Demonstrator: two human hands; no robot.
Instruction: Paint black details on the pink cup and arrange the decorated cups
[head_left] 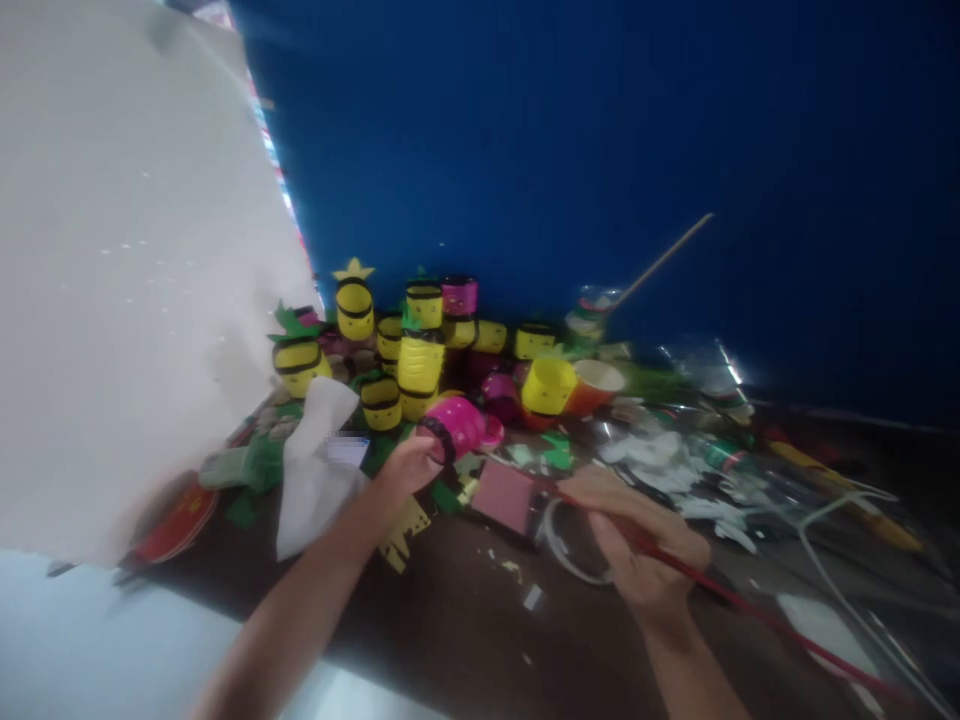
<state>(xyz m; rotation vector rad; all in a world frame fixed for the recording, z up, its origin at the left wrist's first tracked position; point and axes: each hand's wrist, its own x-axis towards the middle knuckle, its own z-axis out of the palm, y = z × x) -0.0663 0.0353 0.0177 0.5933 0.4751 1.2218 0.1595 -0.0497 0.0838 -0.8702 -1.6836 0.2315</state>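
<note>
Above the middle of the brown table (427, 625), the left hand (415, 465) grips a magenta cup (463, 425) by its black-banded end, tilted on its side. Yellow cups (420, 363) crowd behind it toward the back edge. The right hand (652, 545) is closed around a long, thin red stick (739, 598), its tip near a pink square (504, 496); a pale ring (562, 563) sits just beside that hand. White scraps (660, 462) lie farther toward the right edge, and a red round thing (176, 520) at the front left corner.
</note>
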